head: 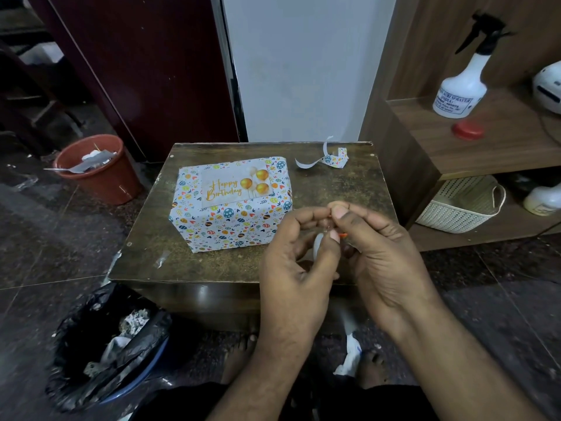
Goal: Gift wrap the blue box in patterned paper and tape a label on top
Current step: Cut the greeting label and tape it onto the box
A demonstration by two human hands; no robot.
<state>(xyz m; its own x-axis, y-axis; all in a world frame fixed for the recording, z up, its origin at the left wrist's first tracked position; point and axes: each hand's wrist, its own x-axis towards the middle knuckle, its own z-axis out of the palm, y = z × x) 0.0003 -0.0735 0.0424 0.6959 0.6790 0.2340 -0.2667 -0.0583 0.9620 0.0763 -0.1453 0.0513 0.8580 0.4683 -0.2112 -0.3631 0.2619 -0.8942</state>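
Observation:
The box (230, 220), fully covered in white patterned paper, sits on the left half of the small brown table (349, 189). A "Happy Birthday" label (235, 186) with gold balloons lies on its top face. Both hands hover together over the table's front right. My left hand (294, 256) holds a small tape roll (318, 243) with an orange part, mostly hidden by the fingers. My right hand (373, 241) pinches a strip of clear tape between thumb and forefinger just above the roll.
A curled scrap of patterned paper (329, 159) lies at the table's back right. On the floor stand a red bucket (100, 171) at left and a black-lined bin (109, 344) at front left. A wooden shelf (485, 147) with a spray bottle (464, 86) and basket (464, 205) is at right.

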